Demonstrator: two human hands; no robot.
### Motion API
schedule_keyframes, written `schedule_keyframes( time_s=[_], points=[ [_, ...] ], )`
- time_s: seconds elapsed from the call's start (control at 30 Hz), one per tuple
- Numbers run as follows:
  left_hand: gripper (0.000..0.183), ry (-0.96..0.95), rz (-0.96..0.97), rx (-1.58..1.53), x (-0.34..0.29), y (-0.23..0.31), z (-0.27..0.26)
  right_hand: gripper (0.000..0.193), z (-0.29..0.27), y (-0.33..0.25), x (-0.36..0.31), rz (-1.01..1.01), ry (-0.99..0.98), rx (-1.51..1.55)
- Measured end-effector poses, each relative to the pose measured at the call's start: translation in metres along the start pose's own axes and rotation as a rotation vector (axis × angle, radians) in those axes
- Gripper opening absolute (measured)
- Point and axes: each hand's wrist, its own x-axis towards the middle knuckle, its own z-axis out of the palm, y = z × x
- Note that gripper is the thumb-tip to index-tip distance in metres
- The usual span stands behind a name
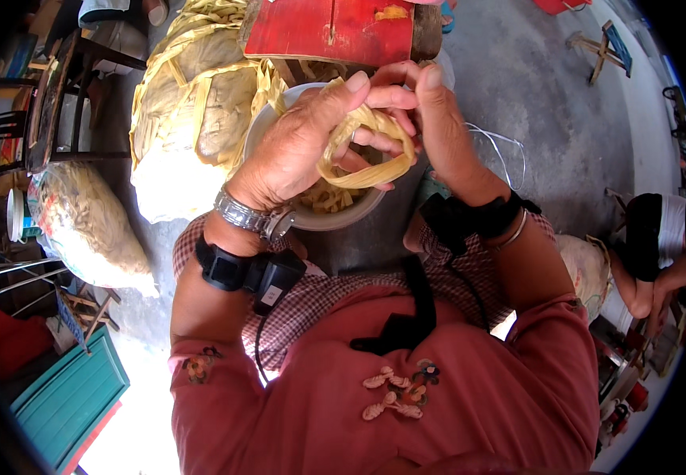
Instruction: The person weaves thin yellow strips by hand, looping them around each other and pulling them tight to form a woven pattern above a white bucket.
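A loop of pale yellow, dried husk strip (368,174) hangs between my two hands, above a white tub. My left hand (299,142) is closed on the loop's left side, with some fingers passing through the ring. My right hand (439,115) pinches its upper right side, the thumb raised and fingertips meeting those of the left. The fingers partly hide where the strip's ends lie. Below, the white tub (341,225) holds loose husk pieces (328,198) and stands between my knees.
Just beyond the tub is a red wooden board (327,30). A big bundle of husks (200,111) lies to its left, near a stuffed sack (93,218) and a dark chair (62,103). A small folding stool (606,54) stands far right; another person's arm (637,289) shows at right.
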Motion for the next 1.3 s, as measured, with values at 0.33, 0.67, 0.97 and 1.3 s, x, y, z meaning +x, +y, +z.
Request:
schedule_keyframes(
  time_s=[0.33,0.67,0.97,1.3],
  points=[
    [0.058,0.078,0.114,-0.144,-0.017,0.021,-0.015,0.050,-0.079,0.007,0.005,0.232,0.061,-0.363],
    [0.066,0.163,0.148,-0.021,-0.013,0.013,-0.012,0.025,-0.021,-0.014,0.001,0.316,-0.444,-0.129],
    [0.029,0.432,0.084,0.275,-0.005,0.007,-0.001,0.023,-0.009,0.001,-0.002,0.167,-0.255,-0.257],
    [0.011,0.440,0.334,-0.046,-0.029,0.031,-0.023,0.027,-0.028,-0.026,-0.004,0.121,-0.264,-0.256]
  ],
)
